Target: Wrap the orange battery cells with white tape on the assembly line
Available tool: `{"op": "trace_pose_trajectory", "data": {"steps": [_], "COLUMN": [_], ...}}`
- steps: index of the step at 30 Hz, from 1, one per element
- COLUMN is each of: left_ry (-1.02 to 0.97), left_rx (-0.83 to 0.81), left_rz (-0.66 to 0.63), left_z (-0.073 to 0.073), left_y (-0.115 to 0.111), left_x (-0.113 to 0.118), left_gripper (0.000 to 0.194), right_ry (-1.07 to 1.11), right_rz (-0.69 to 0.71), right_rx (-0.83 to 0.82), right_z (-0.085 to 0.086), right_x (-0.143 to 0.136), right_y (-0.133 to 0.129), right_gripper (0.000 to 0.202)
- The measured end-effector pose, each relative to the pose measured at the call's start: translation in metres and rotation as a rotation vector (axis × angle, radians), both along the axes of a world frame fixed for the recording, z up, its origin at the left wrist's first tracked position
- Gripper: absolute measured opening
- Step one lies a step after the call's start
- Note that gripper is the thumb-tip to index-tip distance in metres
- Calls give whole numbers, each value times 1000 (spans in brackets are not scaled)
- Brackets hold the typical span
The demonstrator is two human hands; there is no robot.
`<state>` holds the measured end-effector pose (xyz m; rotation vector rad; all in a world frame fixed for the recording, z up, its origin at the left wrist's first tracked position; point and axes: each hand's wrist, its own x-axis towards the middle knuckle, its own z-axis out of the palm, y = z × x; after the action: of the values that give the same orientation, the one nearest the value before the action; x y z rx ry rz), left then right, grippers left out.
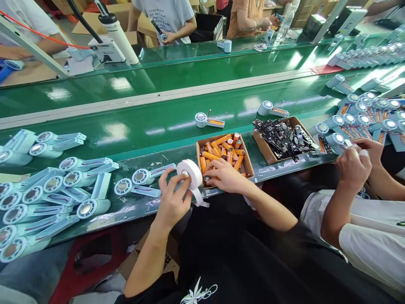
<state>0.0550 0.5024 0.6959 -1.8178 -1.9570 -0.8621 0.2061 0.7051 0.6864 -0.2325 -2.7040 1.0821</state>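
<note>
My left hand [174, 197] is closed around a roll of white tape [196, 172], held upright at the bench edge, with a loose tail [200, 198] hanging below it. Just to its right, my right hand [226, 175] reaches over the near left corner of a cardboard box [250, 169]. Orange cylindrical batteries [238, 162] fill this box. The right fingers are bent around the end of one battery [207, 179] and partly hide it. Left of the tape lie two light-blue fan housings [142, 176] with open handles.
Many light-blue housings [53, 183] crowd the bench at left. A box of black circuit boards [268, 157] stands right of the batteries. Two housings [201, 120] lie on the green belt [152, 114]. At right, a co-worker's hands [354, 164] handle another housing; more people work opposite.
</note>
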Motion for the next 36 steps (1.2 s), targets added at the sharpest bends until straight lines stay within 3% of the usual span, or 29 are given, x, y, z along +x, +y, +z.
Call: {"op": "trace_pose_trajectory", "data": {"steps": [4,6,8,10,13,15,18,21,25,27,30,36], "left_ry": [59,113,157,202,292,359,416,442,415,392,373,433], "left_rx": [-63,-104,-143,-169,-191,-204,-225,-223,-142,-95,-63,-192], "left_rz": [-46,-60,-66,-74,-84,-82,-60,-63,-39,-4,6,-224], "left_z": [3,3,3,3,7,13,23,28,24,21,22,28], "left_y": [-5,-5,-5,-3,0,3,7,12,23,29,36,46], "left_x": [5,7,8,10,12,13,15,19,28,32,31,24], "left_gripper": [38,41,45,46,44,40,32,30,38,39,35,16], "right_ry": [244,317,323,278,222,200,125,74,207,335,422,60], "right_rz": [-108,-194,-247,-270,-252,-224,-177,-198,-372,-493,-605,-417], "right_rx": [-495,-631,-630,-513,-282,-226,-296,-492,-845,-941,-936,-700], "right_z": [16,28,37,41,39,34,26,17,6,0,-2,17], "right_x": [17,28,34,37,35,34,36,36,23,17,15,31], "right_y": [14,16,15,9,1,-1,4,11,9,3,-2,24], "right_gripper": [31,41,45,37,24,26,36,48,54,57,56,47]}}
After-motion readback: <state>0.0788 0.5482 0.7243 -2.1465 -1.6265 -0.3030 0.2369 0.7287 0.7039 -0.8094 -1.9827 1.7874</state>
